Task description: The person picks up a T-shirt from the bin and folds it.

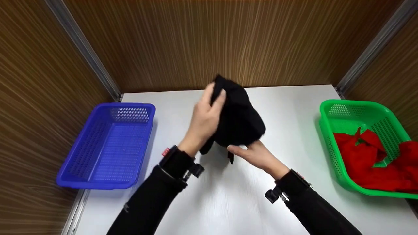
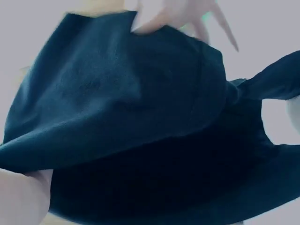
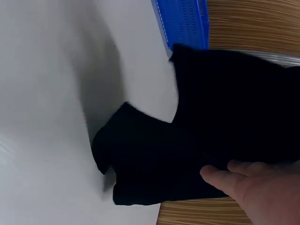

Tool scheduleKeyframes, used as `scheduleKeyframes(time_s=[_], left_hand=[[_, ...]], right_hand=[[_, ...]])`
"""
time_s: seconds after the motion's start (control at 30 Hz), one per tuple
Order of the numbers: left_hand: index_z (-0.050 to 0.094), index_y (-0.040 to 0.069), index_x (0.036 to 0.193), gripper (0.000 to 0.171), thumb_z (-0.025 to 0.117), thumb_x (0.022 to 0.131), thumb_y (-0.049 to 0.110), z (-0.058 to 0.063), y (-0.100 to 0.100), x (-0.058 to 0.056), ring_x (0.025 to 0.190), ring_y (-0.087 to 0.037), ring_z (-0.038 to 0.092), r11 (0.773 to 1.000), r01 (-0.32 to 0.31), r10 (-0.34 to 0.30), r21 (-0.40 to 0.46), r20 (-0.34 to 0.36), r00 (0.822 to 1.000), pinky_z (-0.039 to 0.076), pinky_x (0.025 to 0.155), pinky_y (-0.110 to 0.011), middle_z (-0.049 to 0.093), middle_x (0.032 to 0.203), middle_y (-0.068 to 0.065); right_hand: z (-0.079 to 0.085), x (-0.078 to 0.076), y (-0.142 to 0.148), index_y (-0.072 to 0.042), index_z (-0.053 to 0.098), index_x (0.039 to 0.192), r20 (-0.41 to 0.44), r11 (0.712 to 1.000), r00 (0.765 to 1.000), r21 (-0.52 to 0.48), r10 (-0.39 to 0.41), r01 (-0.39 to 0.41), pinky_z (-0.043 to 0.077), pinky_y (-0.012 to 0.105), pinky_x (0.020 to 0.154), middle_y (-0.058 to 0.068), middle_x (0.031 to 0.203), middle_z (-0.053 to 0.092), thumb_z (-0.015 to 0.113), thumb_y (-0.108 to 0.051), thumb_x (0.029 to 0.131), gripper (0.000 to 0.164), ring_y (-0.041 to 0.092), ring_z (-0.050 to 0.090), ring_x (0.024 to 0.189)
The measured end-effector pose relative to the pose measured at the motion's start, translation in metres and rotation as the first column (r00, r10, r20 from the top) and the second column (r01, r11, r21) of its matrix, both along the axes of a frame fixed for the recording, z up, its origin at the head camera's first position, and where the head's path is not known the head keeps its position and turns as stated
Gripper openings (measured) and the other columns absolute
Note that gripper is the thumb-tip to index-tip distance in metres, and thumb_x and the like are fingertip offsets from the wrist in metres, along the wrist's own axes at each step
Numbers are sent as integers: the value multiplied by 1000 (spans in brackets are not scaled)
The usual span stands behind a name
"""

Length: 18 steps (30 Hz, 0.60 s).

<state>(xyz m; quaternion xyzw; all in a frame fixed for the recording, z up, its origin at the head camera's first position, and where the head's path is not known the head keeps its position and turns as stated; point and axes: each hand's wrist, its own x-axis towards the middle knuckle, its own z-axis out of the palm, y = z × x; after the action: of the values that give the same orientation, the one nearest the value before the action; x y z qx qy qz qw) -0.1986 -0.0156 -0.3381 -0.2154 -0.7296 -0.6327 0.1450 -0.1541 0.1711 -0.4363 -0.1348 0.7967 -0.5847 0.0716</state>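
Note:
A black cloth cap (image 1: 236, 114) hangs above the middle of the white table, a loose strap dangling beneath. My left hand (image 1: 206, 116) grips its left edge between thumb and fingers. At the cap's lower right edge is my right hand (image 1: 258, 155), its thumb apart and its fingers partly hidden by the fabric. The left wrist view shows the cap's dark opening (image 2: 159, 183) and a knotted strap (image 2: 272, 82) at one side. In the right wrist view the right hand (image 3: 258, 187) touches the cloth with fairly straight fingers.
On the left stands a blue plastic basket (image 1: 147, 143) with perforated walls. A green basket (image 1: 338, 163) on the right holds red cloth pieces (image 1: 365, 163). Wood-grain panels (image 1: 202, 45) close off the back and both sides of the white table (image 1: 228, 205).

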Motion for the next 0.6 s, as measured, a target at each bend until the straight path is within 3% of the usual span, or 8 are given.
scheduleKeyframes(time_s=[0.13,0.2,0.27,0.37,0.5,0.6], left_hand=[[51,14,140,44,51,102,37,-35,9,4,125,-8,49,996,55,-46,-75,125,991,36,105,-27,57,135,0],[47,15,145,51,51,101,40,-50,10,5,132,-8,42,985,117,-95,-123,172,981,32,109,-28,51,143,0],[43,15,149,56,52,100,43,-62,9,8,138,-10,34,964,183,-147,-190,191,971,25,113,-31,42,150,0],[49,16,146,51,49,101,41,-77,6,10,137,-17,33,923,231,-189,-308,162,969,26,112,-37,42,147,-2],[68,14,123,32,51,97,21,-95,6,12,121,-27,31,888,153,-137,-434,67,988,32,101,-42,39,126,-8],[68,7,103,22,54,87,7,-105,7,12,119,-32,30,865,83,-86,-495,17,996,32,100,-44,35,122,-15]], right_hand=[[-8,-4,8,-18,44,143,92,980,985,-123,-147,158,38,40,103,3,137,51,72,-40,89,65,20,51,121],[-9,-6,12,-17,47,140,50,965,976,-148,-211,217,39,39,102,3,134,53,68,-39,92,57,20,52,118],[-11,-7,18,-14,54,134,30,951,962,-147,-272,273,41,39,98,6,128,58,64,-39,95,48,21,55,112],[-14,-7,26,-9,64,124,50,932,941,-132,-335,338,44,36,93,8,117,64,62,-39,96,40,22,57,104],[-19,-6,34,-7,67,118,127,917,929,-162,-348,365,47,33,88,9,111,65,66,-42,93,42,21,59,99],[-25,-6,38,-2,67,107,177,918,938,-216,-298,332,51,33,83,12,103,64,69,-42,91,43,23,61,93]])
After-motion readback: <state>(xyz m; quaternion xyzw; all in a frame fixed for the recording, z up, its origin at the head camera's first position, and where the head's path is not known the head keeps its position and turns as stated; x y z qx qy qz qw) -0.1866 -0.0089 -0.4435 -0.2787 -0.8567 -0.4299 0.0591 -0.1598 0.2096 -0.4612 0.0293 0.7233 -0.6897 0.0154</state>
